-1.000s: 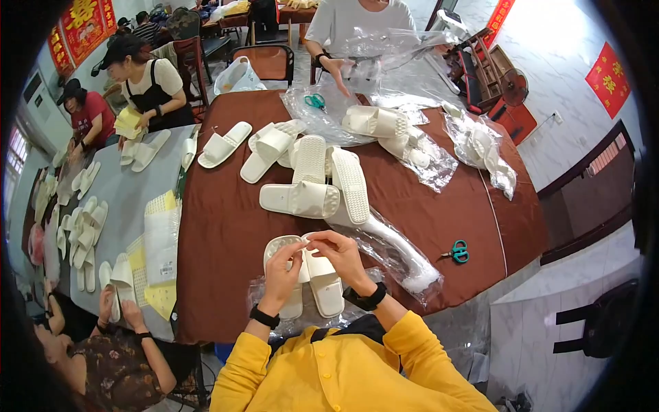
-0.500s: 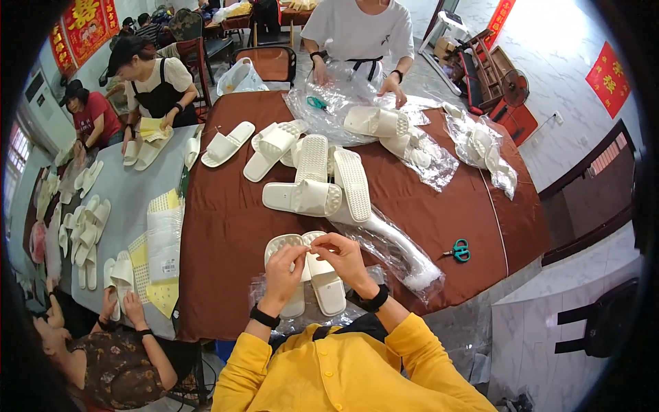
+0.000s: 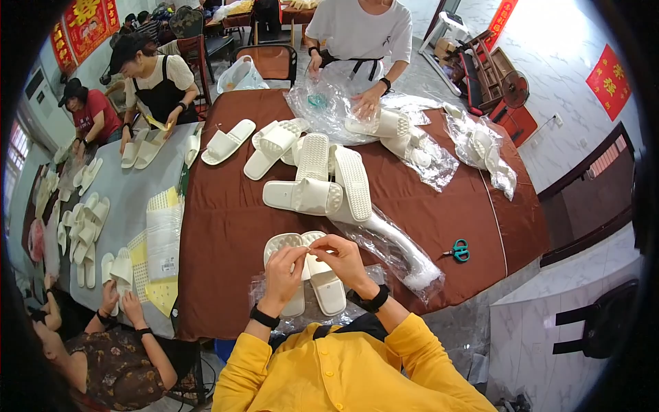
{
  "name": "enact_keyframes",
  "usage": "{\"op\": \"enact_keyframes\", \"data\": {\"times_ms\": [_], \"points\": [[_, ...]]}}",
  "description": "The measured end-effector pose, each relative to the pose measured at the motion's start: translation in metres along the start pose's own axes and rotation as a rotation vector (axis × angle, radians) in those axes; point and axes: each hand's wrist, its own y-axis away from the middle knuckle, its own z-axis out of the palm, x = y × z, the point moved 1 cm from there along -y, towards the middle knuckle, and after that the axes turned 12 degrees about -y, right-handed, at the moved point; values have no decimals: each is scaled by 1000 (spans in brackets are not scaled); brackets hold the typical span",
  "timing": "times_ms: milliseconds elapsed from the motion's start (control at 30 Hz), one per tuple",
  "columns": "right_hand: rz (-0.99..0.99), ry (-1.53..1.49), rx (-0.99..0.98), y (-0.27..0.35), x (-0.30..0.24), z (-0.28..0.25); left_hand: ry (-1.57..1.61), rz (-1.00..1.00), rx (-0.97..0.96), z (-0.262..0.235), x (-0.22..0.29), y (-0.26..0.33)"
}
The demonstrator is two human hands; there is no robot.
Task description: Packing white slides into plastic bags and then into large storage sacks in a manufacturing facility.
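Note:
Both my hands are raised over a pair of white slippers (image 3: 322,285) lying on clear plastic at the table's near edge. My left hand (image 3: 283,275) is closed in a pinch, its fingertips meeting those of my right hand (image 3: 342,259), which pinches too. Whatever sits between the fingertips is too small to make out. My fingers partly cover the straps of the pair. Beyond them, more white slippers (image 3: 302,196) are heaped, some sole up. To their right a clear plastic bag (image 3: 398,254) holds something white and long.
Teal-handled scissors (image 3: 458,251) lie on the brown cloth (image 3: 226,261) at right. Across the table a person in white (image 3: 360,34) handles clear plastic (image 3: 319,113) and slippers. At left, several people work at a grey table (image 3: 130,199) with slippers and yellow sheets (image 3: 163,296).
My hands stay almost still, fingertips together. The person across has moved a hand left onto the plastic near the slippers. At the grey table, the person in black has lifted a yellow sheet.

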Motion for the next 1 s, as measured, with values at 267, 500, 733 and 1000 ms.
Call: {"op": "enact_keyframes", "data": {"times_ms": [267, 500, 733, 1000], "points": [[22, 162, -50, 3, -7, -3, -21, 32, -67, -1, 2, 3], [5, 172, -84, 8, -1, -2, -54, 29, -88, -1, 6, 6], [-104, 161, -20, 9, -12, -1, 62, -74, 1, -10, 16, -6], [15, 202, 288, -17, 53, -88, 17, -132, 40, -103, -27, -88]]}}
